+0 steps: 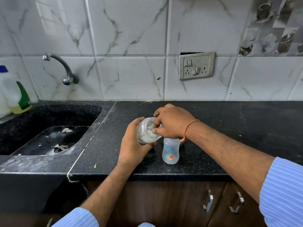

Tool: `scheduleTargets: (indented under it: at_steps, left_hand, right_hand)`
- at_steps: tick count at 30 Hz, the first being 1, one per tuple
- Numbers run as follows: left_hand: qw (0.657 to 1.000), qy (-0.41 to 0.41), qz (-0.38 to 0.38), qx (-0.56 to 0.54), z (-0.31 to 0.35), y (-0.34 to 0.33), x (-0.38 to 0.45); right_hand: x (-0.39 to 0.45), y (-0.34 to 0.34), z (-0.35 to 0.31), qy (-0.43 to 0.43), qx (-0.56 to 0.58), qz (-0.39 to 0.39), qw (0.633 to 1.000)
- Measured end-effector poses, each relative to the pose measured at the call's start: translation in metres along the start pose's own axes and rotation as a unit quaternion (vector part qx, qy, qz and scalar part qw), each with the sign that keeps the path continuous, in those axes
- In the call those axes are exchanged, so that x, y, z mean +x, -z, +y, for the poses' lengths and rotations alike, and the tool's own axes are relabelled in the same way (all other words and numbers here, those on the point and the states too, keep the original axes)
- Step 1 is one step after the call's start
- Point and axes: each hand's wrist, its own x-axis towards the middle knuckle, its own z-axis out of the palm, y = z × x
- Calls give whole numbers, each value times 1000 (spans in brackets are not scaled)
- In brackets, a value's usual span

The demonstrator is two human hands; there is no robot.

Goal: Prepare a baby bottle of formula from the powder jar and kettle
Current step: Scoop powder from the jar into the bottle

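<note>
1. Left hand (131, 145) grasps the jar (148, 131), tilted with its mouth toward the right, held above the desk (229, 128).
2. Right hand (172, 122) at the jar mouth, fingertips pinched together inside the rim; what they pinch is hidden.
3. Bottle (170, 151) upright, uncapped, on the desk just below the right hand.
4. Sink (49, 138) to the left.

left hand (133, 145) tilting powder jar (148, 131), bottle (170, 150) upright

Speckled glossy stone counter (229, 128) — translucent plastic bottle (170, 153).
</note>
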Motion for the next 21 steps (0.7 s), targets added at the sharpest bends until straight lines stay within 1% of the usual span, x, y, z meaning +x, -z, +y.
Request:
scheduleTargets:
  at_steps: [3, 6, 8, 16, 21]
  left_hand:
    - [999, -30, 11, -5, -1, 0, -1]
    - [998, -60, 23, 6, -1, -2, -1]
    - [997, -66, 32, 3, 0, -2, -1]
    - [997, -60, 43, -9, 2, -2, -1]
    - [997, -62, 47, -11, 2, -2, -1]
  right_hand:
    - [1, -1, -9, -29, -62, -9, 998]
    - [4, 0, -16, -44, -95, -17, 994]
    - [6, 2, -20, -47, -105, -18, 993]
    - [5, 6, -31, -42, -107, 9, 993]
    - [5, 1, -32, -49, -60, 35, 996]
